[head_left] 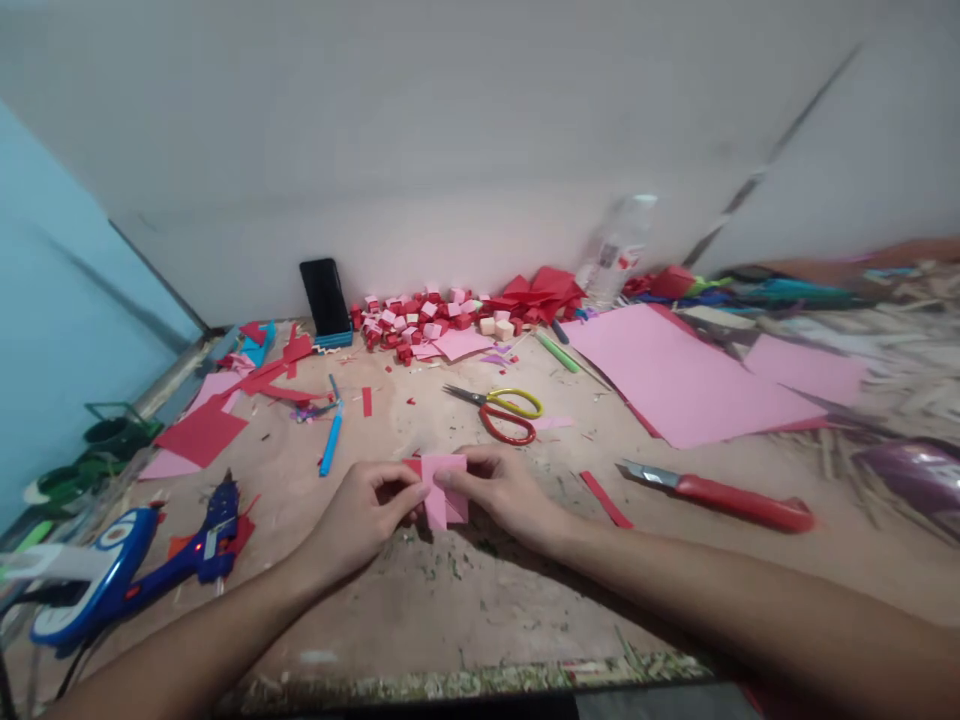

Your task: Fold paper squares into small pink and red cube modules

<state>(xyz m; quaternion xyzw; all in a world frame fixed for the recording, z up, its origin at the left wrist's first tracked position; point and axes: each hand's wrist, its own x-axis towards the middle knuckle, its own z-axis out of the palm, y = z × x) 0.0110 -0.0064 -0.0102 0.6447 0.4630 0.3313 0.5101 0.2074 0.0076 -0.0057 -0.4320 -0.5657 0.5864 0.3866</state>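
Between my two hands is a small piece of folded paper [444, 508], pink on the near side with a red part showing at its upper left. My left hand [386, 495] pinches its left edge between thumb and fingers. On the other side, my right hand [502, 490] grips the paper with the thumb on its front face and the fingers behind. The paper is held above the tabletop near the front. Just beyond it lie scissors [499, 412] with one yellow and one red handle. A red paper strip [606, 499] rests right of my right hand.
A red-handled knife [735, 500] lies at right, a blue glue gun [184, 565] at left. Pink sheets [675, 375] cover the right back. Small red and pink paper cubes [420, 320] are heaped by the wall, between a phone [325, 295] and a plastic bottle [619, 250].
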